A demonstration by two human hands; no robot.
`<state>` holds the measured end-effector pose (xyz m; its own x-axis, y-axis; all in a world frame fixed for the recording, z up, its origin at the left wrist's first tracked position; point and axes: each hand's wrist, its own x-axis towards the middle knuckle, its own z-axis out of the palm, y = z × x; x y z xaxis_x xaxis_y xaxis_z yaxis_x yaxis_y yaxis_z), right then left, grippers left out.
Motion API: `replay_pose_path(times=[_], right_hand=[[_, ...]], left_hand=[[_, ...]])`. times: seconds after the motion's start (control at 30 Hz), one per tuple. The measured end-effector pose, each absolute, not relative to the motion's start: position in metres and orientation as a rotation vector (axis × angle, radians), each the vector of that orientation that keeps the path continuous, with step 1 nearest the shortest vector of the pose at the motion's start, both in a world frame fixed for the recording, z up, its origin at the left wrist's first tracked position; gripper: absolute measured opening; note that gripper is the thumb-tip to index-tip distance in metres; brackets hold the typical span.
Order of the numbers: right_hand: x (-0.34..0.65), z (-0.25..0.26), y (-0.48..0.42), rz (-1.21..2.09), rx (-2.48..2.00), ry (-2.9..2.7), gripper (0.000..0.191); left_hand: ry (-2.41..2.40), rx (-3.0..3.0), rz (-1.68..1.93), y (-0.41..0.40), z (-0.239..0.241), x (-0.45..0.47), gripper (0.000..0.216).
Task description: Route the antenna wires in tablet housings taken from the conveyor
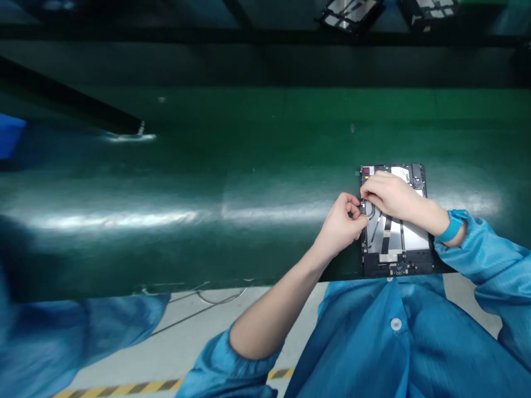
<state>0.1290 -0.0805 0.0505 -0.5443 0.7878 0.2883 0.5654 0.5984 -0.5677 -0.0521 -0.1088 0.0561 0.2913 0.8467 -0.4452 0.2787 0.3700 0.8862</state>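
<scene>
An opened tablet-like device [396, 237] is lying flat on the green surface [249, 166], its near side sitting right at the front edge. A small curved grey piece [370, 212] is showing by the device's left rim, between the hands. The left hand [342, 224] is reaching in from the left, thumb and forefinger bending toward that piece; the right hand [388, 193] is arching over the upper left part, fingertips bunching close together. Whether either is pinching anything, I cannot tell. Good work here is probably depending on light fingertip pressure, on keeping the device from slipping over the front edge, and on not snagging the exposed strips [387, 235]. A blue wristband [452, 228] is circling the right wrist. Farther left, a co-worker's blue garment [83, 331] is hanging along the front edge.
</scene>
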Motion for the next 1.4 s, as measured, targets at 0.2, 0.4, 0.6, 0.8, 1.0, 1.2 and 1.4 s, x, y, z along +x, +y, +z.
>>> replay_pose_path(times=[0.2,0.4,0.6,0.8,1.0,1.2,1.4], right_hand=[[0.129,0.048,-0.073,0.573,-1.067,-2.271,0.017],[0.128,0.047,-0.075,0.618,-1.079,-2.239,0.017],[0.128,0.046,-0.075,0.652,-1.098,-2.199,0.016],[0.128,0.048,-0.071,0.627,-1.251,-2.078,0.016],[0.129,0.053,-0.069,0.680,-1.376,-1.955,0.018],[0.131,0.055,-0.068,0.806,-1.389,-1.874,0.019],[0.132,0.054,-0.066,0.778,-1.440,-1.932,0.022]], left_hand=[[1.210,1.243,0.490,-0.096,0.054,-0.056,0.030],[1.203,1.266,0.451,-0.088,0.052,-0.057,0.023],[1.209,1.239,0.443,-0.088,0.057,-0.052,0.024],[1.256,1.157,0.344,-0.076,0.065,-0.045,0.032],[1.292,1.117,0.353,-0.056,0.070,-0.042,0.034],[1.250,1.059,0.417,-0.051,0.065,-0.041,0.033],[1.211,1.060,0.460,-0.051,0.059,-0.043,0.032]])
